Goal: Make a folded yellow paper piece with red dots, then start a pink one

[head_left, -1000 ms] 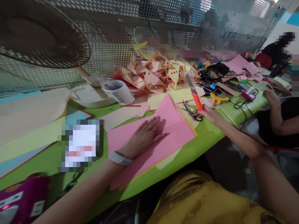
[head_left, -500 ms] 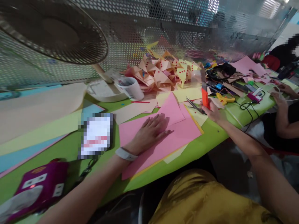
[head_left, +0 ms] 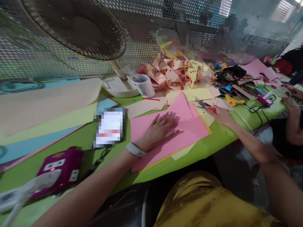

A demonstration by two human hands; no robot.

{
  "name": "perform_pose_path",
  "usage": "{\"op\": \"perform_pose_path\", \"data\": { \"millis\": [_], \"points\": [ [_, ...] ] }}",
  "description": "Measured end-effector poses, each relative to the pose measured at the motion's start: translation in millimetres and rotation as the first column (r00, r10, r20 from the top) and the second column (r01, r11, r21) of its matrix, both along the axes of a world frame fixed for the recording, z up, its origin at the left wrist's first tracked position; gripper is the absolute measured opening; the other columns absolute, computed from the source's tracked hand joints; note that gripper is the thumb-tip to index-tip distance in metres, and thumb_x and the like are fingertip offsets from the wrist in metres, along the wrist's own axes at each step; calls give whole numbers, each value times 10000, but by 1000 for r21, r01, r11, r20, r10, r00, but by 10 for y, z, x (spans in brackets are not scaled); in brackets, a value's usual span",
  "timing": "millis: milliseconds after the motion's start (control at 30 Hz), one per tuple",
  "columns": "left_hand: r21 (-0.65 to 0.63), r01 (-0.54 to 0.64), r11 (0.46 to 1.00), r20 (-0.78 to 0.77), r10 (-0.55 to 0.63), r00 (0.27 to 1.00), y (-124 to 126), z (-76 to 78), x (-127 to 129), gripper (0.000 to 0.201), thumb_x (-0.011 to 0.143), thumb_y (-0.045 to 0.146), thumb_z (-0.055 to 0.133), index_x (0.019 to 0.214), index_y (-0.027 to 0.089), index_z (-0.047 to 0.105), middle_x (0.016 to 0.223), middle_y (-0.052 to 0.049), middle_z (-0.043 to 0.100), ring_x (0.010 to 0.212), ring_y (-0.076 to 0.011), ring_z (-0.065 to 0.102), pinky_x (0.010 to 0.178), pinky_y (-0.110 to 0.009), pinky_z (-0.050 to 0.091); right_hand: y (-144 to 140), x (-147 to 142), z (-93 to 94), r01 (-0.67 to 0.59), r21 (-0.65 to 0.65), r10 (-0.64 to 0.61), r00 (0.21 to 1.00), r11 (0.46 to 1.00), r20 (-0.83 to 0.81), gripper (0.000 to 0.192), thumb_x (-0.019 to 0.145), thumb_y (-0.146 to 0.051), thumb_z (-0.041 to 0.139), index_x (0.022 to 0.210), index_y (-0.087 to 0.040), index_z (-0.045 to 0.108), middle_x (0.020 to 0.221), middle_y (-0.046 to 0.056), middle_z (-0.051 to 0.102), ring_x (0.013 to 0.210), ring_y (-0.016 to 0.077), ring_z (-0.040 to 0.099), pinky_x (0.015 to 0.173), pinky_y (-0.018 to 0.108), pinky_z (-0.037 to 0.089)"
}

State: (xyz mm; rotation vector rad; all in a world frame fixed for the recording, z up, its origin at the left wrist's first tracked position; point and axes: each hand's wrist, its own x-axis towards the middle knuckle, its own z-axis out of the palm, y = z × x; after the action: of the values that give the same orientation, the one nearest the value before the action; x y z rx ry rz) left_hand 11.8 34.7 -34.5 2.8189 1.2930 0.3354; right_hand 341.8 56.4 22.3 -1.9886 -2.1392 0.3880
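My left hand [head_left: 161,129] lies flat with its fingers stretched over pink paper [head_left: 189,134], beside a raised folded flap [head_left: 181,108]. A yellow sheet shows under the pink paper's edges. My right hand [head_left: 221,116] is at the paper's far right corner, closed on the orange-red handle of a utility knife [head_left: 212,110]. The knife is low over the table, close to a pair of scissors [head_left: 200,101]; its blade is hard to make out against them.
A fan [head_left: 118,71], a white mug [head_left: 144,86] and crumpled paper pieces [head_left: 175,74] stand behind. To the left lie large coloured sheets [head_left: 52,104], a phone [head_left: 110,126] and a purple power strip [head_left: 60,170]. A yellow glue gun [head_left: 233,101] and another person's arm [head_left: 293,119] are at right.
My right hand has lowered the utility knife from upright down beside the scissors. The left hand stays flat on the pink paper. The whole view has shifted slightly.
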Motion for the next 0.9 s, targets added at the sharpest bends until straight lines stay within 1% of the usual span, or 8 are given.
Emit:
{"op": "perform_pose_path", "data": {
  "millis": [67,167,267,433,533,633,800,900],
  "points": [
    [-26,3,1000,-17,-4,1000,-11,18,5,677,1009,609,280,1557,217,348,1645,-111,286,1535,-279,202,1250,-506,120,-7,-48,-28,56,30,-60,987,998,151,623,956,-710,328,1117,-162,577,1001,156,698,891,298,671,657,310,403],
    [-69,-3,998,-32,1,999,-13,23,7,699,1010,615,257,1557,191,349,1653,-128,253,1535,-287,198,1244,-505,151,23,-119,-102,106,143,-146,940,984,309,618,990,-662,272,1176,-144,555,1125,199,665,972,324,668,687,328,418],
    [-81,-11,997,-42,8,999,2,-9,4,713,1007,623,256,1562,182,333,1652,-134,250,1536,-277,197,1241,-499,168,104,-170,-163,133,199,-194,924,971,328,602,1014,-620,231,1167,-137,556,1122,196,660,973,305,668,706,325,427],
    [-74,-18,997,-73,12,997,18,-61,1,711,1014,608,250,1573,173,309,1655,-137,234,1539,-275,179,1242,-503,160,289,-229,-231,175,255,-253,915,951,315,675,993,-663,227,1191,-102,546,1138,220,640,995,309,660,724,338,452],
    [-73,-24,997,-77,18,997,16,-59,1,709,1014,610,253,1576,181,302,1658,-126,224,1540,-269,175,1243,-498,163,369,-246,-275,160,287,-255,907,944,335,695,991,-666,214,1202,-91,543,1158,229,629,1001,311,660,720,338,459],
    [-81,-21,996,-80,14,997,15,-43,2,699,1013,607,270,1573,191,312,1656,-117,234,1538,-266,186,1245,-489,162,385,-235,-302,130,278,-230,901,952,367,699,993,-663,211,1211,-87,540,1163,232,627,996,309,661,713,332,454],
    [-98,-24,995,-90,15,996,10,-20,12,720,1011,620,248,1572,175,313,1655,-133,225,1537,-278,184,1241,-505,166,313,-161,-284,86,264,-187,902,961,389,657,1000,-655,230,1217,-115,534,1166,199,635,973,294,662,704,319,430],
    [-94,-24,995,-77,17,997,-1,-1,22,713,1010,620,254,1564,179,336,1649,-143,245,1534,-278,198,1239,-504,168,229,-116,-246,44,225,-130,916,973,380,623,999,-654,259,1180,-137,556,1136,176,647,948,291,664,691,320,415]
  ]
}}
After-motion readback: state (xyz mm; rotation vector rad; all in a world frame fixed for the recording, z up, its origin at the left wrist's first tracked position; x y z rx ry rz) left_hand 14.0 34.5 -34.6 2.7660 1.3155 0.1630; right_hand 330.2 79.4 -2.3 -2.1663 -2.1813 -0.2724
